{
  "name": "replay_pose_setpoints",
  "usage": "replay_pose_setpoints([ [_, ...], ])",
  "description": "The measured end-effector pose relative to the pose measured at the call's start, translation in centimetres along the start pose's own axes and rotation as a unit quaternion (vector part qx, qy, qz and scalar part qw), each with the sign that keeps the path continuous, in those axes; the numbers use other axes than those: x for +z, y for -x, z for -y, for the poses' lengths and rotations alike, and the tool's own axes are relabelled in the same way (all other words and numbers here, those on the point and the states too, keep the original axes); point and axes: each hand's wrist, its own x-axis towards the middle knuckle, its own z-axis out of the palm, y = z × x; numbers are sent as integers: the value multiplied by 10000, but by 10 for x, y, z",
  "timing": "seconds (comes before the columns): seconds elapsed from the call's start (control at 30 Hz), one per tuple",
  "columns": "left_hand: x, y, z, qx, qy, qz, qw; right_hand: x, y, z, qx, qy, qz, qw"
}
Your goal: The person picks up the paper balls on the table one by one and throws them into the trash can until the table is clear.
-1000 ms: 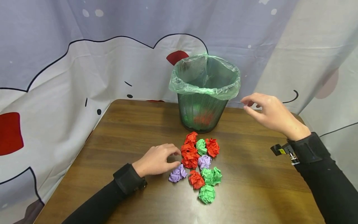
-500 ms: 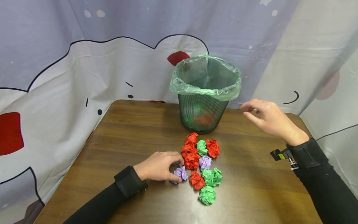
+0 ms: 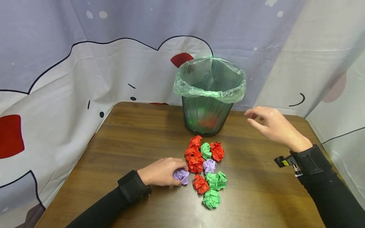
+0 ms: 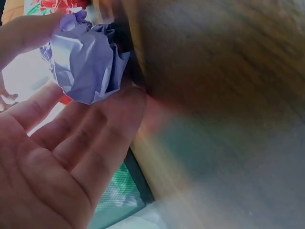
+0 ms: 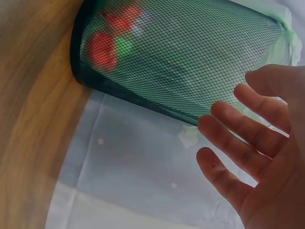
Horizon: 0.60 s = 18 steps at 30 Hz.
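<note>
My left hand [image 3: 162,172] grips a crumpled purple paper ball [image 3: 181,176] at the left side of the pile, low over the table. In the left wrist view the thumb and fingers lie on either side of that same ball [image 4: 86,62]. My right hand [image 3: 271,123] is held in the air right of the mesh wastebasket [image 3: 206,117], fingers loosely bent with nothing in them. The right wrist view shows the hand [image 5: 257,138] beside the basket's mesh wall [image 5: 181,62]. Red and green balls show through the mesh.
Several crumpled paper balls lie in front of the basket: red ones [image 3: 195,164], green ones [image 3: 211,199] and one purple ball [image 3: 209,166]. A translucent green bag [image 3: 211,91] lines the basket's rim. Behind the wooden table [image 3: 137,133] hangs a printed curtain [image 3: 85,69].
My left hand has moved slightly down and right from beside the purple paper ball and has closed its fingers around it. My right hand has sunk a little.
</note>
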Motion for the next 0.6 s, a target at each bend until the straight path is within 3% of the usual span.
replay_pose_setpoints([
  [0.33, -5, 0, 4, 48, 168, -143, 9997, 11, 7, -2, 99, -65, 147, 9998],
  [0.6, -23, -1, 5, -10, 52, -426, 9991, 19, 12, -4, 128, -144, 185, 9996],
])
